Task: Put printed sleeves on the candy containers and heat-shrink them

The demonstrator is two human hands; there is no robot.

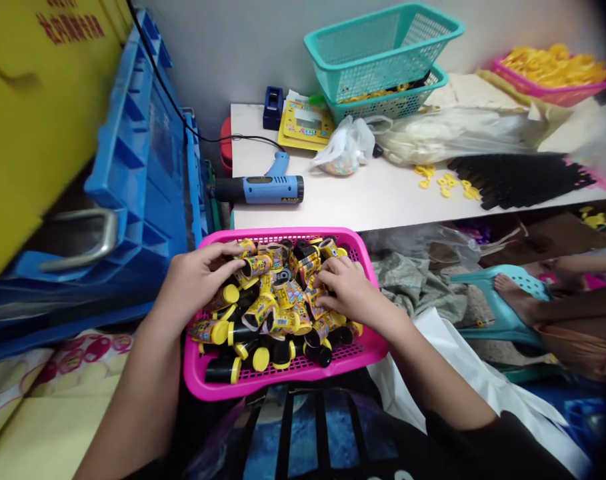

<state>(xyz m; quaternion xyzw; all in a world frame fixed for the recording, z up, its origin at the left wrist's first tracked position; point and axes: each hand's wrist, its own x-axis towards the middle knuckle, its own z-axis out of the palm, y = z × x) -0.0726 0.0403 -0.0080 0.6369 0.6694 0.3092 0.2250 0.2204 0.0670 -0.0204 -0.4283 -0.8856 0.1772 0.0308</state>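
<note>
A pink basket [375, 343] sits in front of my body, heaped with small black tubes that have yellow caps, many of them in colourful printed yellow sleeves. My left hand [199, 275] reaches in over the left rim. Its thumb and fingers are apart, with the thumb tip touching a printed tube [257, 265]. On the right side of the pile lies my right hand [347, 288], fingers bent and slightly spread over printed sleeves [313, 305]. Its fingertips are partly hidden among the pieces. A black tube with a yellow cap [223, 370] lies at the basket's front left.
A blue heat gun [273, 189] lies on the white table [333, 210], its cord running up left. Behind stand stacked teal baskets [383, 60]; black strips [517, 179] lie to the right. Blue crates [137, 153] rise on my left. Another person's foot [513, 293] rests on a teal stool [477, 303].
</note>
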